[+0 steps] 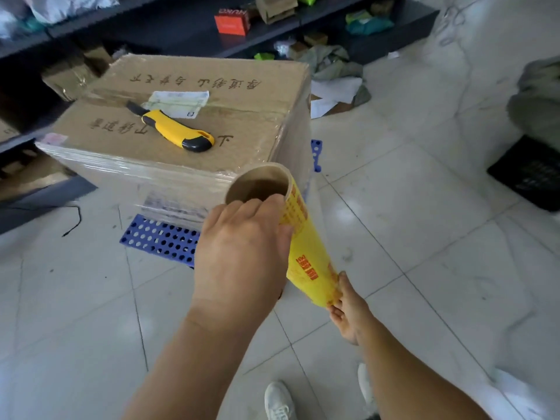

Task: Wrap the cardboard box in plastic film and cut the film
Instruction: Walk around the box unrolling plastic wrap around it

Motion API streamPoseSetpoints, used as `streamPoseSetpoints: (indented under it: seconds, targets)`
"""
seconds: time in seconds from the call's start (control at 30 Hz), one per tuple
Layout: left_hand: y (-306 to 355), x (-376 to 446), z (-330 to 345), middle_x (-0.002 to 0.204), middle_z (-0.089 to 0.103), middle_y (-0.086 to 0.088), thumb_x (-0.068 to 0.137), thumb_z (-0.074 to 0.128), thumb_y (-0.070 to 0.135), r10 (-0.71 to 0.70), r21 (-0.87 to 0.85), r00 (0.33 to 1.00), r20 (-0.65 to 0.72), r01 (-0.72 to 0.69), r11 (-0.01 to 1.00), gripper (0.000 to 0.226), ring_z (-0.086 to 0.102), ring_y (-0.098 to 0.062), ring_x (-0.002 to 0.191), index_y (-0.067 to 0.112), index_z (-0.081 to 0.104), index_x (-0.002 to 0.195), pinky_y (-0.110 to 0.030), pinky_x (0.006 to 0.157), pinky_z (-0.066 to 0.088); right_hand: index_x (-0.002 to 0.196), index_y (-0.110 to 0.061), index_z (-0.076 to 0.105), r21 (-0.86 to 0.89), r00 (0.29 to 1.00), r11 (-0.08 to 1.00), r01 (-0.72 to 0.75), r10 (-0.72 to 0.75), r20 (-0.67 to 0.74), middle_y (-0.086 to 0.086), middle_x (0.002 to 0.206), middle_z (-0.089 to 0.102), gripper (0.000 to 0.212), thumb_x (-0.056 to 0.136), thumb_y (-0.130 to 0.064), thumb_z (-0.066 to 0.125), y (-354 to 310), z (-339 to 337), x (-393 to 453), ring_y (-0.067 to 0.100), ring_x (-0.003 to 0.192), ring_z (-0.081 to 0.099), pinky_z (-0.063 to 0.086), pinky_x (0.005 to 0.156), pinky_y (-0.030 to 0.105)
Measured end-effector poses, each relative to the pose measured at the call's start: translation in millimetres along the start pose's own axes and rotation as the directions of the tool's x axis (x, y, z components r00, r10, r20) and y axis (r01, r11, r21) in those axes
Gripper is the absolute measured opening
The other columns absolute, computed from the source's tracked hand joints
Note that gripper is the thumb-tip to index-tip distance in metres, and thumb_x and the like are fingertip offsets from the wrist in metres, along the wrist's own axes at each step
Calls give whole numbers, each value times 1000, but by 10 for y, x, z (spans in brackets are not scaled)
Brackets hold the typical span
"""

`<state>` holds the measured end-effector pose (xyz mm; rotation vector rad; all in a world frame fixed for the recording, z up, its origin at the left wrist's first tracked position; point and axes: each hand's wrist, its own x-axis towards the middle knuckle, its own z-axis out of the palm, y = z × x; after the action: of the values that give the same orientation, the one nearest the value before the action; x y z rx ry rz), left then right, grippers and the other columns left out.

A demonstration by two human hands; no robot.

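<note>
- Cardboard box (188, 116) fills the upper left and centre of the frame, standing on a blue perforated plastic pallet (157, 239) on the pale tiled floor (424, 237).
- Clear plastic film (157, 177) already bands the box's near side and right side in glossy layers; the top face shows bare cardboard with dark handwritten characters and a taped seam.
- Yellow and black utility knife (178, 131) lies flat on the box top, its front end touching a white shipping label (178, 103).
- Film roll (303, 237), yellow-labelled with red print on a brown cardboard core, is held tilted at the centre of the frame, its open upper end just beside the box's near right corner.
- A sheet of film stretches from the roll up toward the box's right side.
- Left hand (245, 250) grips the roll's upper end, fingers curled over the core's rim and thumb against the label.
- Right hand (348, 307), lower right of centre, pinches the roll's lower end with its fingers around it.
- White sneakers (278, 401) show at the bottom edge.
- Dark shelving (181, 34) crosses the top of the frame, carrying an orange carton (231, 22) and mixed packages.
- Black crate (527, 174) sits at the right edge on the floor.
</note>
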<state>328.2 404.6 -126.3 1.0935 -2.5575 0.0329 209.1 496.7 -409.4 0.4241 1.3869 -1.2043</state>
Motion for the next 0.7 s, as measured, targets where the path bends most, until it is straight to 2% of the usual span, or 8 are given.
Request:
streamPoseSetpoints:
  seconds: [0.03,0.1,0.17,0.27,0.4,0.57,0.7]
  targets:
    - [-45,-28,-16,64,58,-3,77,55,28,14,1,1000,1,-14,1000,26,54,-27,62,10,66,93,-34,68,34,134,-22,51,23,1000,1000,2,-2,-7,4,130,59,71,80,-67,54,91,50,-23,15,104,58,45,69,20]
    - [-130,-91,-36,64,58,-4,76,58,25,31,4,1000,1,-31,1000,28,54,-28,63,8,66,97,-35,69,35,136,-20,49,45,1000,999,-1,1,-3,5,133,57,69,84,-64,52,243,147,-89,17,113,57,44,82,22]
    - [-201,-143,-53,63,57,-4,77,58,24,48,10,999,3,-48,999,26,53,-28,62,8,66,97,-35,69,34,136,-19,48,60,1000,998,2,-2,5,5,133,56,65,87,-62,49,362,223,-148,17,112,55,40,91,24]
    - [-276,-208,-79,63,56,-4,78,59,22,61,9,998,1,-61,998,25,52,-27,61,8,66,97,-34,70,32,135,-18,48,60,1000,998,0,0,12,4,125,57,64,87,-61,49,488,275,-202,16,104,57,39,89,24]
    - [-334,-323,-116,65,58,-6,76,59,21,34,45,999,-19,-33,998,24,53,-29,63,8,66,95,-34,73,32,134,-15,47,72,999,997,-17,15,32,7,124,57,64,88,-60,48,613,299,-211,16,102,56,40,90,25]
    - [-434,-435,-187,65,59,-5,75,59,22,42,82,998,-45,-38,996,21,53,-29,63,9,65,91,-34,71,30,129,-14,52,80,998,996,-31,27,57,6,109,60,55,93,-55,43,817,441,-287,18,102,56,37,102,28]
    - [-554,-511,-258,64,59,-6,77,55,23,64,87,997,-45,-60,994,22,53,-29,61,8,65,90,-33,70,29,128,-13,52,78,998,996,-52,49,40,8,117,61,55,93,-55,43,959,581,-385,20,106,56,37,104,29]
